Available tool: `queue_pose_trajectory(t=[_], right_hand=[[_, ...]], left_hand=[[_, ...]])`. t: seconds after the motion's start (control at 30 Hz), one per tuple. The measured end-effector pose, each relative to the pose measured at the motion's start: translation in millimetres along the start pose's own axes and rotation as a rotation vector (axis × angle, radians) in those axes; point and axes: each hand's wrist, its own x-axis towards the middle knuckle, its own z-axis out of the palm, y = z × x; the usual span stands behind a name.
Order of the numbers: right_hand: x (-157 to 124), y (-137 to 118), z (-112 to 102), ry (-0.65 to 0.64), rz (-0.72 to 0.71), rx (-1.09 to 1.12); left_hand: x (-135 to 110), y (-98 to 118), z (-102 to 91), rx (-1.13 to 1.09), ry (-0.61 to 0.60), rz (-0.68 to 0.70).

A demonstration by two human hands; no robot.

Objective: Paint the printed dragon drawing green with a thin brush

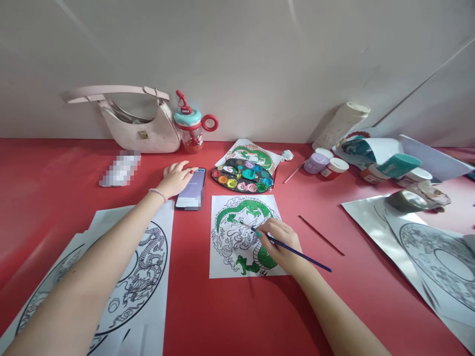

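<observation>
My right hand (pixel 280 242) is closed around a dark blue paintbrush (pixel 302 255), its tip over the dragon drawing (pixel 222 262). Parts of that dragon are painted green; its head and the clouds are bare line art. My left hand (pixel 176 179) rests at the upper left edge of a phone (pixel 191 190) with its screen lit, fingers stretched out and holding nothing. Behind the drawing lies an oval paint palette (pixel 237 179) with many colours in its wells. It partly covers a second sheet with a green dragon and orange outlines (pixel 256 151).
A thin brown brush (pixel 321 235) lies to the right. Paint jars (pixel 334 169) and a white bottle (pixel 343 123) stand at the back right. A white handbag (pixel 148 131) and a donut-lidded cup (pixel 191 131) stand against the wall. Printed sheets (pixel 156 296) lie under my left arm.
</observation>
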Motion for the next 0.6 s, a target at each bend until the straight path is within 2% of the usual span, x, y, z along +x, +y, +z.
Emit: queue_pose_trajectory(t=[0.23,0.4,0.5,0.6], right_hand=[[0.3,-0.9,-1.1,-0.002,-0.016,0.003],[0.9,-0.2,-0.9,0.015,-0.019,-0.010],[0.7,0.6,-0.4,0.020,-0.016,-0.017],[0.0,1.2,-0.3,0.018,-0.013,-0.012]], left_hand=[[-24.7,-13.1,-4.7,0.010,0.035,0.118],[-43.4,-12.9,-15.2,-0.071,0.048,0.184],[-46.9,-10.4,-17.4,-0.180,0.065,0.148],[-40.6,-8.2,-13.9,-0.318,0.086,0.033]])
